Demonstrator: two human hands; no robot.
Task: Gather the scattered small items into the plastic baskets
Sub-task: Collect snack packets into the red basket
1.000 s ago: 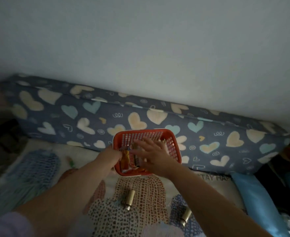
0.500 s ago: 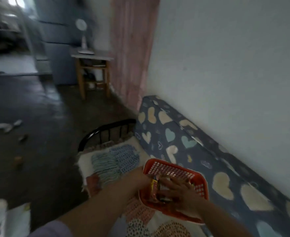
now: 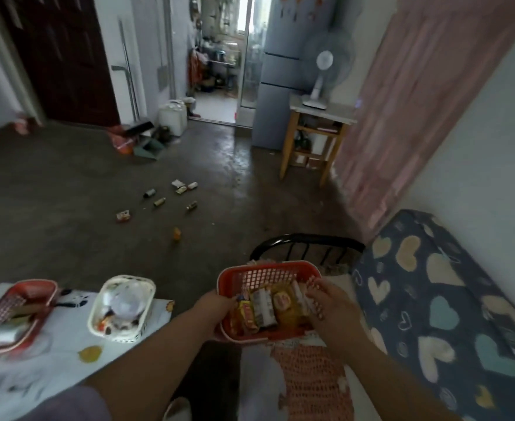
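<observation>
I hold an orange plastic basket (image 3: pixel 259 273) in front of me, over the edge of the bed. My left hand (image 3: pixel 216 308) grips its left rim. My right hand (image 3: pixel 326 302) grips its right side, fingers curled over the rim. Snack packets (image 3: pixel 265 305) lie inside it. Several small items (image 3: pixel 159 202) are scattered on the dark floor ahead, with an orange piece (image 3: pixel 176 233) nearer to me. A white basket (image 3: pixel 122 306) and a red basket (image 3: pixel 16 314), both with things in them, stand on a white cloth at the lower left.
A heart-patterned cushion (image 3: pixel 438 299) runs along the wall on the right. A black metal bed rail (image 3: pixel 307 246) stands just beyond the basket. A wooden table (image 3: pixel 314 138) with a fan, a fridge, a pink curtain and a white jug (image 3: pixel 172 117) stand further off.
My view has swung left from the wall and cushion to the room and floor. Both hands still hold the orange basket, which has come away from the cushion.
</observation>
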